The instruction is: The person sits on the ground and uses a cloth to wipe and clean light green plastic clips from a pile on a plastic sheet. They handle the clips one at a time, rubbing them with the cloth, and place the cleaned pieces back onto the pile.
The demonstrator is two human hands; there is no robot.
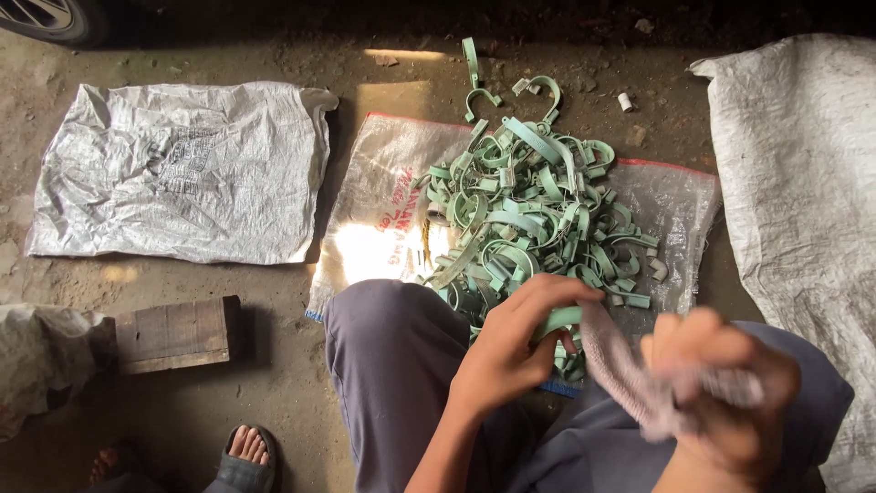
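Note:
A heap of pale green plastic clamps (529, 210) lies on a clear plastic sack (383, 219) spread on the dirt floor. My left hand (511, 342) pinches one green clamp (558, 319) just above my knees, at the near edge of the heap. My right hand (721, 393), blurred, grips a pinkish-grey cloth (611, 361) that stretches up toward the held clamp. My grey trousers (392, 365) fill the bottom of the view.
A flat white woven sack (173, 169) lies to the left, another white sack (803, 183) along the right edge. A wooden block (178, 333) sits lower left beside a crumpled bag (41, 361). A sandalled foot (246, 452) shows at the bottom. A tyre (55, 18) is top left.

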